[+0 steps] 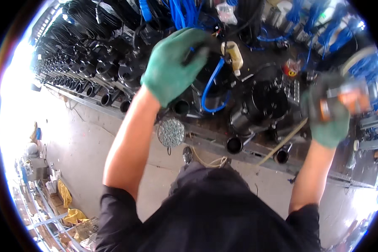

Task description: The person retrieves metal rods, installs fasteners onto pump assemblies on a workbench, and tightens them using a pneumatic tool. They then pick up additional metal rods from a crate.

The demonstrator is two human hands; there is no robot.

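My left hand [172, 69], in a green glove with dark fingers, hovers over a black pump [214, 84] that has a blue cable [208, 90] looped across it. Its thumb and fingers are apart, slightly blurred, and I see nothing held between them. Over the bench at the right, my gloved right hand [329, 122] is closed around an orange-and-grey tool [353, 98]. Motion smears this tool, so its exact kind is unclear. Another black pump [266, 101] stands between my hands, its round outlet facing me.
Black pumps [107, 71] line the bench to the left, with coiled black cables behind. A yellowish bottle [234, 58] lies behind the nearer pumps. A pale hose [283, 140] crosses the bench edge. A round speckled pad [171, 132] sits at that edge. Shelves with boxes [56, 201] stand lower left.
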